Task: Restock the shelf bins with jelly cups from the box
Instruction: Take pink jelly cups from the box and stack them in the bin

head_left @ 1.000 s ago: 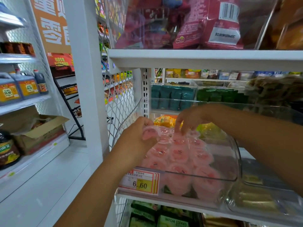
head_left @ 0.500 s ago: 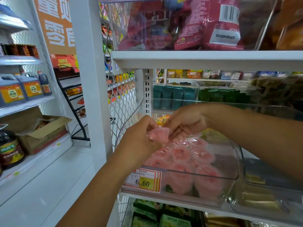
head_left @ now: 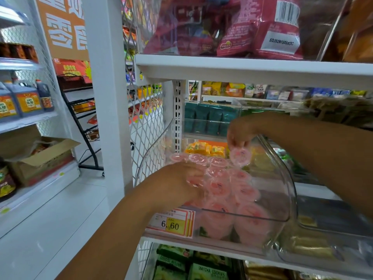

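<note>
The right hand (head_left: 239, 136) pinches a pink jelly cup (head_left: 240, 157) over the clear bin (head_left: 291, 190); the left hand (head_left: 181, 179) rests among the stacked cups (head_left: 244, 192), its grip unclear.

A price tag (head_left: 171, 224) reading 6.60 hangs on the shelf edge at lower centre. Red snack bags (head_left: 262, 27) fill the top shelf, one showing a barcode. At upper left an orange sign (head_left: 62, 23) with white characters sits beside a white pillar (head_left: 107, 98). At far left stand jugs with orange labels (head_left: 26, 100) and, just beside them, a dark bottle (head_left: 45, 96). A black wire rack (head_left: 84, 122) stands behind the pillar. Teal packs (head_left: 207, 118) and yellow packets (head_left: 203, 148) lie at mid-frame. Matcha cookies packs (head_left: 210, 271) sit at the bottom.
</note>
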The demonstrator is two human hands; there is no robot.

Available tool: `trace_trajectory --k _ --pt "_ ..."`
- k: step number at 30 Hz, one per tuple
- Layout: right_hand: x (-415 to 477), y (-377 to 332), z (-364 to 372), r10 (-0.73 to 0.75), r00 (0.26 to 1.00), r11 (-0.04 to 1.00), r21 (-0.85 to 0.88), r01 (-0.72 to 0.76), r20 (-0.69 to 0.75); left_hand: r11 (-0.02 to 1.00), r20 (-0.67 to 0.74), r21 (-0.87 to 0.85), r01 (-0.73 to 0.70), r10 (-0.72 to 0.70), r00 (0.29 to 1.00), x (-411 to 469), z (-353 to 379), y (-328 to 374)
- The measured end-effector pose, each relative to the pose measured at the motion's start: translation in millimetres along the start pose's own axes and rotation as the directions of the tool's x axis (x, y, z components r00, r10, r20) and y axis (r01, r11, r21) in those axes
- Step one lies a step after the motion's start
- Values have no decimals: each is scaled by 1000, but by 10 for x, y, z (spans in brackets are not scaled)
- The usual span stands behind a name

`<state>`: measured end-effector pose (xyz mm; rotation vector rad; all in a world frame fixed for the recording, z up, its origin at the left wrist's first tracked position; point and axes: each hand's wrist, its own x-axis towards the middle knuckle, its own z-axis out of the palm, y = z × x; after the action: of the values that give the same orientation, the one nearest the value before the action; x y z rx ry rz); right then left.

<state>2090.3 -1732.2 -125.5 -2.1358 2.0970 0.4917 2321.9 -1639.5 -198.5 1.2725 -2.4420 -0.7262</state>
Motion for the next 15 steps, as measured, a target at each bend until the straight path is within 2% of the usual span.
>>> trace_trajectory --k 5,7,11,13,15 --pt "195 -14 135 11 997 1000 4 -11 82 996 50 -54 66 -63 997 18 1 -2" --pt "223 -32 211 4 997 999 -47 0 75 994 45 -78 72 -68 997 13 8 1" --pt "185 -44 234 -15 998 1000 -16 16 65 998 -14 -59 39 -39 999 13 11 0" --pt "46 -80 164 -41 999 999 -10 41 -18 998 -64 -63 24 -28 998 15 15 -17" --pt "-196 -118 74 -108 974 992 40 119 -201 998 -158 -64 -22 12 987 4 24 -27"
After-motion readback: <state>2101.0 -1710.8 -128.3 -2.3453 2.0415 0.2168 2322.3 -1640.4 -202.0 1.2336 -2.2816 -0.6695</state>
